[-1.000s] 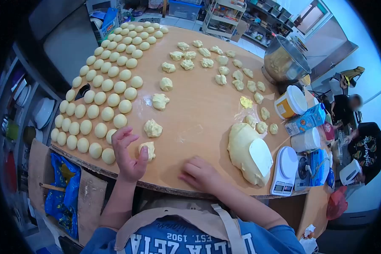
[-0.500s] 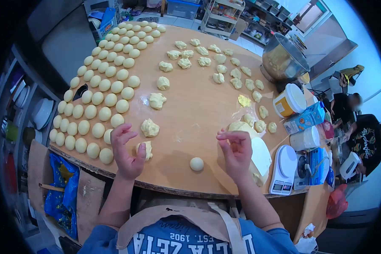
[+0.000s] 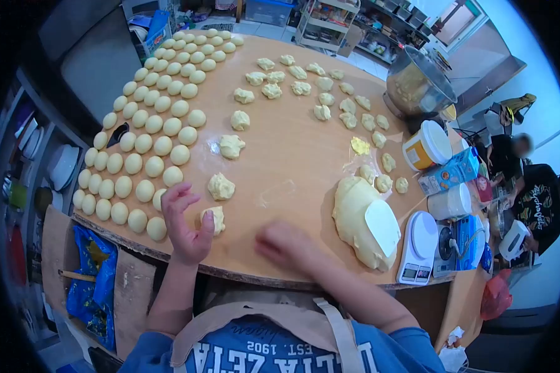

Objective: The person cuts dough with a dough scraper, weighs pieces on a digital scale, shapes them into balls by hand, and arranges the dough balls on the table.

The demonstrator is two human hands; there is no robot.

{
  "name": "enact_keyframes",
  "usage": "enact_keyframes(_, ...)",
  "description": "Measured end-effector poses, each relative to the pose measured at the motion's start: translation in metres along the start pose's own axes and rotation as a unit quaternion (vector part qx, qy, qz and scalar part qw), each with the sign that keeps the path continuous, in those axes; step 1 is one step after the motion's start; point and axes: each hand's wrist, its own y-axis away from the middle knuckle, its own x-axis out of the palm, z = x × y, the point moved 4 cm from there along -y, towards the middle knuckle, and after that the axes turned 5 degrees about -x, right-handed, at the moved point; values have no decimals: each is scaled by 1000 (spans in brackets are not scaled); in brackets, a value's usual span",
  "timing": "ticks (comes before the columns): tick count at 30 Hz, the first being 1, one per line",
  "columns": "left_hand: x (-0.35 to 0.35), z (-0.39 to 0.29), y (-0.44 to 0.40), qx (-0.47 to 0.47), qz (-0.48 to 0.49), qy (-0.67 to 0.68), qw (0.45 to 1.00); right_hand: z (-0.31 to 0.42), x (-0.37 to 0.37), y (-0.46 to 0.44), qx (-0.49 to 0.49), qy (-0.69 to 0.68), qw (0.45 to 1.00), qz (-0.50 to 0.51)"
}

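My left hand is raised over the front left of the table, thumb and fingers apart, with nothing in it. Just beside it sits a rough lump of dough, partly hidden behind the thumb. Another rough dough piece lies a little farther back. My right hand is low over the front middle of the table, smeared by motion. Its fingers cannot be made out, and no smooth ball shows around it. To its right rests a big mass of dough with a white scraper lying on top.
Rows of smooth dough balls cover the left side. Rough dough pieces lie toward the back. Along the right edge stand a steel bowl, a white tub and a kitchen scale. A person is beyond.
My right hand has swept left from beside the big dough to the front middle. The smooth ball that lay there is now out of sight. The left hand has stayed put.
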Motion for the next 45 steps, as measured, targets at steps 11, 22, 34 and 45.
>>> enact_keyframes(11,-4,-2,2,7,4,5,1000,10,-7,18,-2,-12,1000,-16)
enact_keyframes(22,-4,-2,0,5,-1,-9,1000,-6,-18,27,45,34,998,-6)
enact_keyframes(34,-1,-5,-3,20,-10,-24,999,-12,-23,18,83,76,992,-59)
enact_keyframes(45,4,-3,-1,-2,20,-8,1000,-9,-26,14,116,73,989,-61)
